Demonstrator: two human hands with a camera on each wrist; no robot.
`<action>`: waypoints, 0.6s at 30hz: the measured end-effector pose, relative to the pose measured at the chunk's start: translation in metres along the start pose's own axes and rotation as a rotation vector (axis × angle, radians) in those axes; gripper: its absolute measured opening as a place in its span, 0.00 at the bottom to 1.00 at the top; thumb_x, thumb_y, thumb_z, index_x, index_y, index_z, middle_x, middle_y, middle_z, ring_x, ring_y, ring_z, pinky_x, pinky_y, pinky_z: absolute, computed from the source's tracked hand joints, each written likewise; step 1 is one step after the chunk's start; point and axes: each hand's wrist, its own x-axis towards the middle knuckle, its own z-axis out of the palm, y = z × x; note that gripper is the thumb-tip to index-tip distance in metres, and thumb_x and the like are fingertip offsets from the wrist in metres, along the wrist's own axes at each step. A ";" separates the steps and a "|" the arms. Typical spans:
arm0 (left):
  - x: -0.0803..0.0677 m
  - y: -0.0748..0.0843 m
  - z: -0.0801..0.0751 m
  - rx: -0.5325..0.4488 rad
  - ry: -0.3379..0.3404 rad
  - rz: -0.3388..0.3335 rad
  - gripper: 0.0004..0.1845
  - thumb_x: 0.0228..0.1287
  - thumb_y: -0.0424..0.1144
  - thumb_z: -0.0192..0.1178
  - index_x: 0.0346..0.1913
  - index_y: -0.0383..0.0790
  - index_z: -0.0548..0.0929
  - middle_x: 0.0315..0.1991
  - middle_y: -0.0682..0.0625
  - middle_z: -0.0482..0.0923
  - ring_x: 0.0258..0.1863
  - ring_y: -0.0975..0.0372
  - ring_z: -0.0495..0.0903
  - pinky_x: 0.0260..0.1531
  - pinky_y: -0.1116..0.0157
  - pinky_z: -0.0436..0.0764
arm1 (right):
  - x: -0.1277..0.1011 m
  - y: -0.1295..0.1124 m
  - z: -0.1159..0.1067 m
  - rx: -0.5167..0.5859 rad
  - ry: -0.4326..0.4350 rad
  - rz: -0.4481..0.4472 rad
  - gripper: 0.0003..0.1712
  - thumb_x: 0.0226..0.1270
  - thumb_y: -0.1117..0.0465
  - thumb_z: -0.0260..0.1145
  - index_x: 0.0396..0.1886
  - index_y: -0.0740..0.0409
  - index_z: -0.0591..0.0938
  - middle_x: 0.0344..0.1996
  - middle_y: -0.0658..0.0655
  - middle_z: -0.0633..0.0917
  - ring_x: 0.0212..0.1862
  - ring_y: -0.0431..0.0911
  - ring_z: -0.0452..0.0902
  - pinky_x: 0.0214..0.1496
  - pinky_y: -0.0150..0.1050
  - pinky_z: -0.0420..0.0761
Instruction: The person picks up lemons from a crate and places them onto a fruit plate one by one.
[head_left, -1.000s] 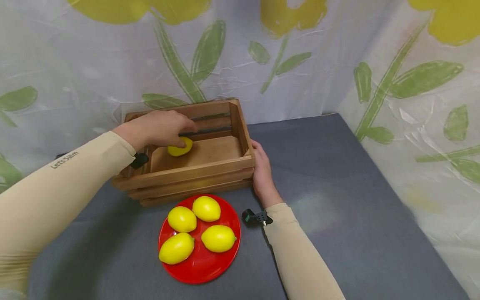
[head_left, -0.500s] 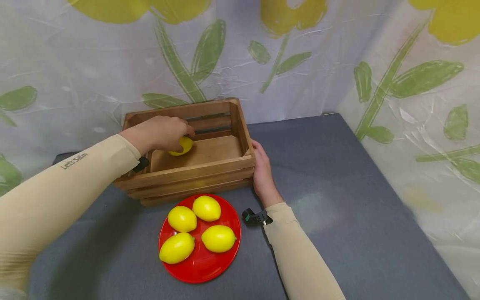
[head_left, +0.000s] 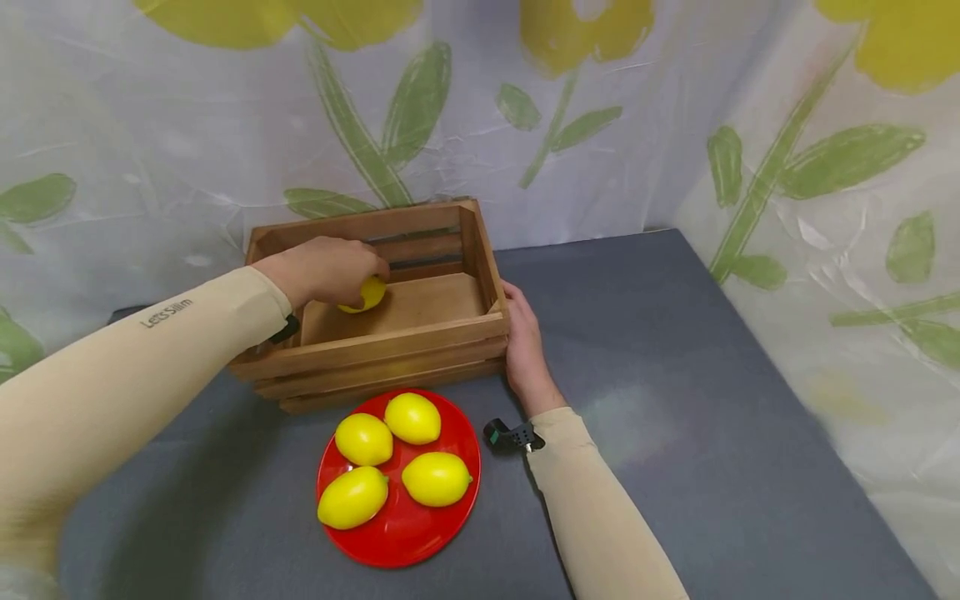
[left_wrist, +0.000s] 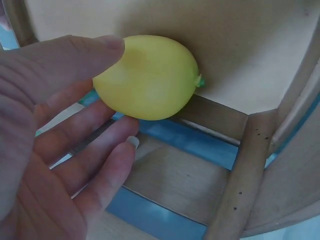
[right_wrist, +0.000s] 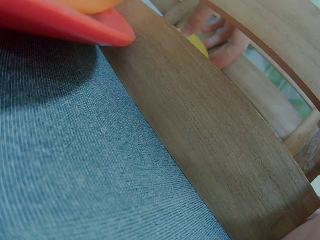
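Observation:
Inside the wooden crate point(head_left: 375, 342), my left hand point(head_left: 326, 271) pinches a yellow lemon point(left_wrist: 150, 77). In the left wrist view the thumb lies over the lemon and the fingertips touch its lower side; its green tip points away from the hand. From the head, the left hand covers much of that lemon. My right hand point(head_left: 528, 346) rests against the crate's right end, with its fingers lying along the outside. Just in front of the crate, a red plate point(head_left: 401, 542) bears several lemons point(head_left: 437, 479).
A dark grey-blue cloth point(head_left: 675, 417) covers the table. Behind and to the right hangs a pale curtain point(head_left: 615, 183) printed with yellow flowers. The crate's back stands close to the curtain, and its slatted walls have gaps.
My left hand has lowered onto the lemon in the crate and its fingers have closed around it. The right hand, crate and plate have stayed in place.

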 end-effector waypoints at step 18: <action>0.011 0.006 0.002 -0.005 -0.136 -0.028 0.30 0.62 0.30 0.74 0.68 0.41 0.83 0.61 0.40 0.83 0.49 0.50 0.79 0.54 0.47 0.84 | 0.002 0.002 0.000 -0.006 0.004 -0.019 0.27 0.86 0.48 0.47 0.76 0.46 0.77 0.75 0.54 0.76 0.73 0.52 0.72 0.77 0.55 0.72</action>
